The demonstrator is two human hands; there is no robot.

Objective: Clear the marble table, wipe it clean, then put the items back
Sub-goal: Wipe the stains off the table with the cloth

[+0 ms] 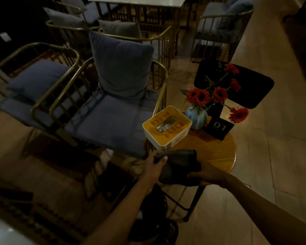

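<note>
Over the round counter's (217, 152) near edge, left hand (155, 167) and right hand (207, 174) both grip the dark cloth (178, 165); tissue box (166, 128) sits just beyond, nearer the left

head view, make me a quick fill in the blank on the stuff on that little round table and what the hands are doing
1. Both the left hand and the right hand grip a dark ____ at the near edge of the round wooden table.
2. The flowers in the blue vase are ____ in colour.
3. The black number sign stands to the ____ of the vase.
4. The tissue box has a ____ top.

Missing words: cloth; red; right; yellow
</note>
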